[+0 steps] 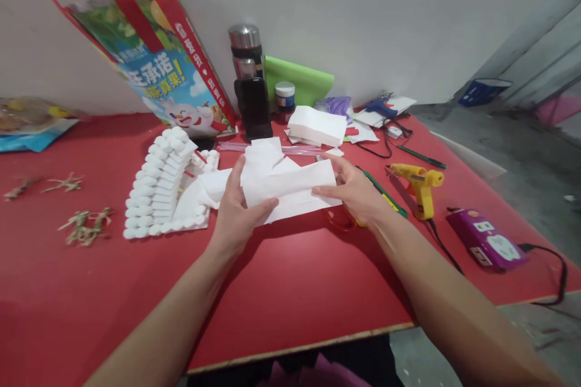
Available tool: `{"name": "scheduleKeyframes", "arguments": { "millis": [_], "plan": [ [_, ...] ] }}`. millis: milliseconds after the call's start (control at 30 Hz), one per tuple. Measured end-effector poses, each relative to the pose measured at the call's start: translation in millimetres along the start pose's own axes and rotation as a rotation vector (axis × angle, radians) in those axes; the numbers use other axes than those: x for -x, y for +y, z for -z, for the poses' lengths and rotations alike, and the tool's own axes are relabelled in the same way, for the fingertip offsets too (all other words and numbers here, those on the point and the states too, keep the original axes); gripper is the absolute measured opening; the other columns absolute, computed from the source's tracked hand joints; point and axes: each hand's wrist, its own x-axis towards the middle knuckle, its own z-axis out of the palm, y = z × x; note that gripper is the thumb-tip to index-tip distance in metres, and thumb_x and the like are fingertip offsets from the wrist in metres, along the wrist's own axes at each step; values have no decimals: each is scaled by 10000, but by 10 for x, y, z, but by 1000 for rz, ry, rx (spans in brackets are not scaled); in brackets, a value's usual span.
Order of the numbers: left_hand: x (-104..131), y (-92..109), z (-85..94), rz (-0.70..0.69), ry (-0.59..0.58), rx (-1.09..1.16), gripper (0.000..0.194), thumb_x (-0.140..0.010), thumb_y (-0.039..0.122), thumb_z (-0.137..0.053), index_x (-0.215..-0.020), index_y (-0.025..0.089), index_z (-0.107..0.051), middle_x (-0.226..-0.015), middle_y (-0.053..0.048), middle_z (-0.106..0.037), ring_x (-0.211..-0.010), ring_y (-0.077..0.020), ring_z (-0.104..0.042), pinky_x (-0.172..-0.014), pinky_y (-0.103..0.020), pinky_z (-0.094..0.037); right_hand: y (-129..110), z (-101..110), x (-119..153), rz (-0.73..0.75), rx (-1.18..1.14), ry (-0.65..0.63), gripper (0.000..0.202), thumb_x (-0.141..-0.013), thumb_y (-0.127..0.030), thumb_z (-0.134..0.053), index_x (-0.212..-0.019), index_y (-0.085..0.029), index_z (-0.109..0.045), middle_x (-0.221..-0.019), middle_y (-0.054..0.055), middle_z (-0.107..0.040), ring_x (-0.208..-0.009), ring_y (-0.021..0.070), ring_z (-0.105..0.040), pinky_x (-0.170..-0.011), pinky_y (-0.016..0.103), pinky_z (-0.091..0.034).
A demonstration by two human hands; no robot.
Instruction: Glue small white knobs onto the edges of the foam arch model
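A folded sheet of white paper (290, 188) is held up between both hands above the red table (295, 278). My left hand (238, 211) grips its left end, thumb across the front. At the right end my right hand (351, 187) pinches the sheet between thumb and fingers. More white paper pieces lie behind the sheet. To the left stands a white curved model (157, 193) edged with rows of round white pieces. Red-handled scissors (341, 221) are partly hidden beneath my right hand.
A yellow glue gun (420, 184) and a purple power strip (488, 239) lie at the right. Along the back are a printed bag (181, 78), a black phone (253, 109), a flask (245, 42) and a small jar (285, 95). Twig figures (86, 227) lie at the left.
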Motion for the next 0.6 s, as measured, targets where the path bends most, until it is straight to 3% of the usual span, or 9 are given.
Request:
{"name": "scheduleKeyframes", "arguments": {
  "millis": [33, 100, 167, 267, 433, 600],
  "plan": [
    [-6, 7, 2, 39, 4, 40, 996, -652, 266, -975, -1547, 263, -536, -1371, -111, -719, -1246, -278, -685, -1009, -377, -577, 3, 12, -11, -47, -48, -16, 762, -559, -194, -1001, -1264, -240, -715, -1040, 33, -826, -964, 241, -766, -867, 379, -614],
    [-17, 23, 5, 179, -13, 137, 899, -612, 275, -1001, -1436, 197, -652, -1303, -138, -767, -1176, -298, -729, -997, -409, -599, 8, 37, -26, -119, -90, -62, 581, -546, -231, -1023, -1079, -194, -793, -986, 49, -840, -925, 227, -776, -881, 367, -617],
    [-21, 42, 1, 283, -43, 206, 657, -570, 287, -1025, -1162, 130, -787, -1110, -143, -826, -998, -293, -776, -908, -410, -633, 16, 69, -33, -147, -82, -94, 454, -559, -267, -1027, -957, -175, -829, -939, 55, -847, -879, 210, -777, -875, 353, -619],
    [-16, 68, -7, 317, -53, 248, 414, -523, 267, -1042, -843, 120, -823, -893, -113, -836, -842, -260, -779, -812, -366, -647, 15, 132, -28, -110, -26, -125, 389, -596, -283, -1019, -935, -185, -853, -954, 55, -855, -844, 190, -781, -814, 318, -633],
    [-2, 77, 16, 323, -183, 207, 326, -625, 281, -997, -864, 115, -849, -859, -114, -830, -685, -232, -763, -602, -326, -635, -74, 219, 14, -169, 108, -231, 379, -693, -363, -968, -991, -168, -839, -808, 72, -826, -573, 219, -760, -449, 283, -576],
    [3, 114, 39, 293, -234, 230, 225, -652, 224, -932, -830, 136, -826, -659, -52, -765, -476, -209, -699, -543, -346, -610, -140, 242, 26, -128, 21, -217, 277, -699, -302, -929, -911, -157, -826, -641, 35, -750, -439, 157, -657, -436, 270, -560]
  ]
}}
